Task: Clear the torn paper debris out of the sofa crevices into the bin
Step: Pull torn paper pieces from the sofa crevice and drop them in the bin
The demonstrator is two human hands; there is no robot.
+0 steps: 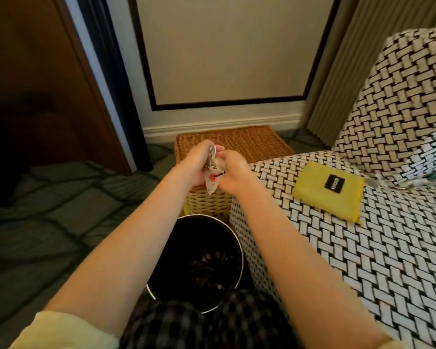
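2 bare forearms reach out over the round black bin (233,238), which stands on the floor beside the sofa (400,248). Beyond its rim, the left hand (199,161) and right hand (233,172) are both closed on 1 crumpled wad of torn paper (213,176), white with red and dark print, held in front of a wicker basket (249,142).

At the centre of the frame, a person's left hand (199,161) and right hand (233,173) together grip a crumpled wad of white printed paper (213,172), held in front of a square brown wicker basket (237,143). Below the hands stands a round black bin with a silver rim (239,250), dark debris inside. At right, a sofa in black-and-cream basket-weave fabric (363,248) carries a flat yellow pouch with a black label (330,191). Green patterned carpet (61,210) fills the lower left.
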